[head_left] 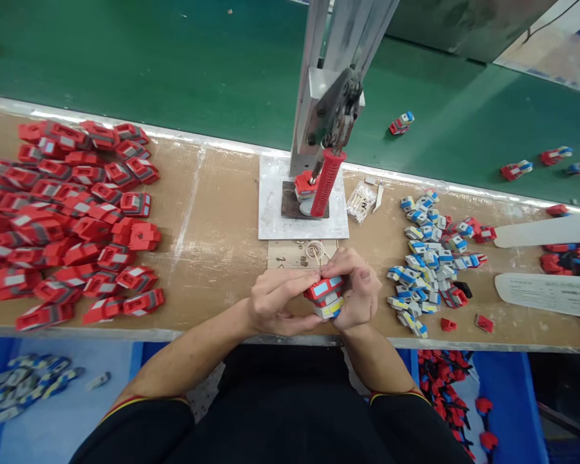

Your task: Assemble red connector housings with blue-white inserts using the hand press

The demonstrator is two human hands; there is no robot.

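Between my two hands is a small toy vehicle [325,295], red with pale blue windows above and white with yellow and blue below. My left hand [280,299] grips it from the left, thumb and fingers against its side. My right hand [357,293] is closed around its right side, the fingertips partly hidden. A thin stick [317,255] rises just behind the toy near my fingertips; whether I hold it is unclear. Beyond my hands stands a lever press [336,122] with a red handle [327,183]. A red toy part [304,185] sits under its plunger.
Red toy bodies [77,219] are heaped at left, white-and-blue parts [423,258] at right. Cotton swabs [361,201] lie beside the press plate [273,212]. Assembled toys [516,170] rest on the green surface [198,77] behind. Blue bins [510,393] are below the table edge.
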